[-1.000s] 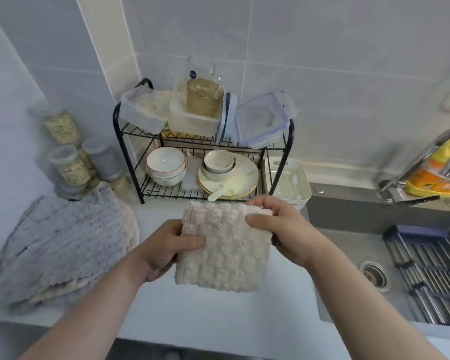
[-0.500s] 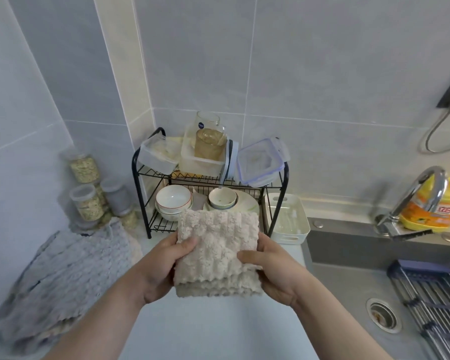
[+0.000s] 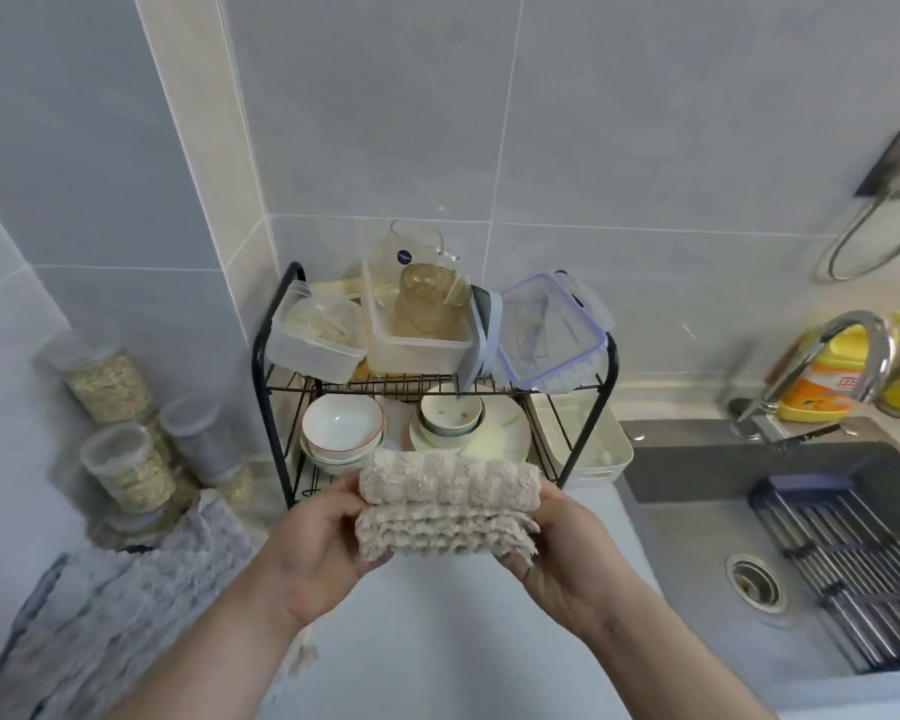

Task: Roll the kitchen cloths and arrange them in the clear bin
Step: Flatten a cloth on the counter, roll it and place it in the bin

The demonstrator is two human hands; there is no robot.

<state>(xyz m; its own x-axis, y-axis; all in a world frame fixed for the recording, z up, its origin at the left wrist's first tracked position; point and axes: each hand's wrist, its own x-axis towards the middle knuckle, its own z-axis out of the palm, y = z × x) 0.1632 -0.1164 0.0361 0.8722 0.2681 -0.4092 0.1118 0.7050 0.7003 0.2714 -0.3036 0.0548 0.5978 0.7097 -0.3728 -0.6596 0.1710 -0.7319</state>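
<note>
Two hands: left hand (image 3: 318, 558) and right hand (image 3: 567, 563) each grasp one end of the beige cloth (image 3: 448, 506), fingers curled round it.
Cloth state: upper part wound into a roll; folded layers lie loose just beneath the roll.
Cloth position: held in the air above the white counter (image 3: 463, 641), in front of the black dish rack (image 3: 276, 387).
Other cloths: grey pile (image 3: 115, 615) on the counter, far left.
Right side: sink (image 3: 697, 537).

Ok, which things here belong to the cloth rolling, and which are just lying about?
Job: beige cloth, left hand, right hand, grey cloths.
Lying about: rack, bowls, jars, tap, sink, yellow bottle.
</note>
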